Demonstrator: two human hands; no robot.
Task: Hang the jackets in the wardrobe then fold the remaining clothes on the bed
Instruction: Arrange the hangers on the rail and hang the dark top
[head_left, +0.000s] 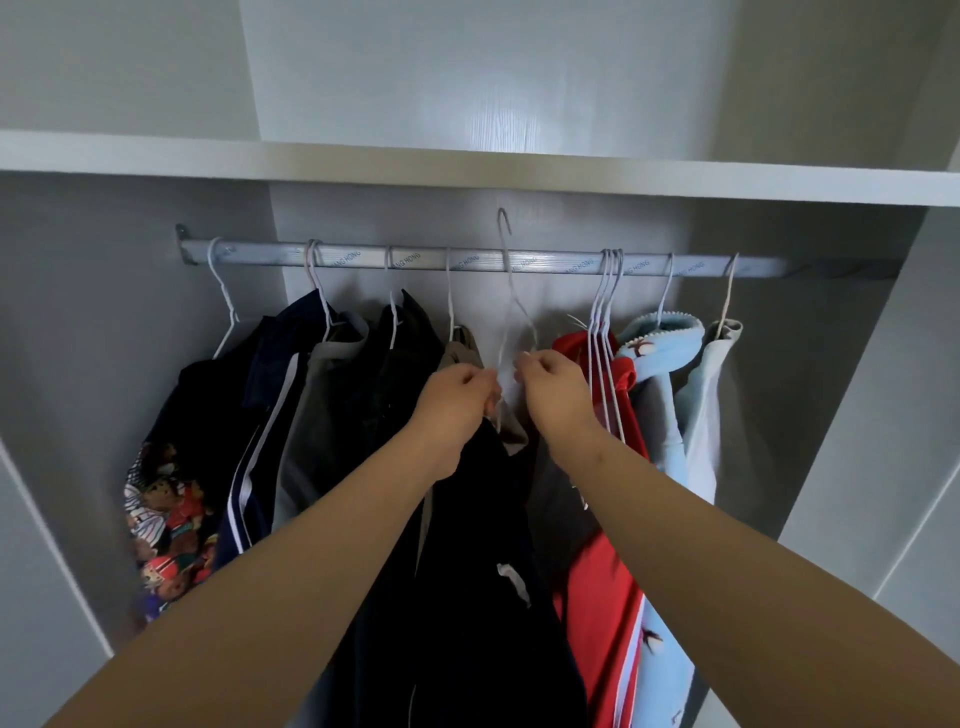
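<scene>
You are facing the wardrobe (857, 364). The dark jacket (467, 571) is hanging in front of it at six o'clock from your hands, with a brown garment (460, 348) at its eleven o'clock and a red jacket (602, 597) at its three o'clock. It is draping limp and soft, so I judge it will be sagging and sliding wherever the wire is not bearing it. It also looks fairly heavy for so thin a frame.

The rail (363, 258) is running from nine to three o'clock across the compartment, carrying other clothes, with a gap just above your hands.

The wire hanger (511, 291) carrying the jacket is standing upright. Its hook is poking above the rail at twelve o'clock from your hands and is not yet resting on it. Wire this thin is probably flexing under the load, so holding both shoulders close to the neck, as you are doing, seems sound.

Both forearms are reaching up and forward, with the knuckles nearly meeting. Your left hand (457, 395) is curling its fingers around the wire's left shoulder and the collar. Your right hand (553, 387) is pinching the right shoulder, fingers curled tight.
</scene>
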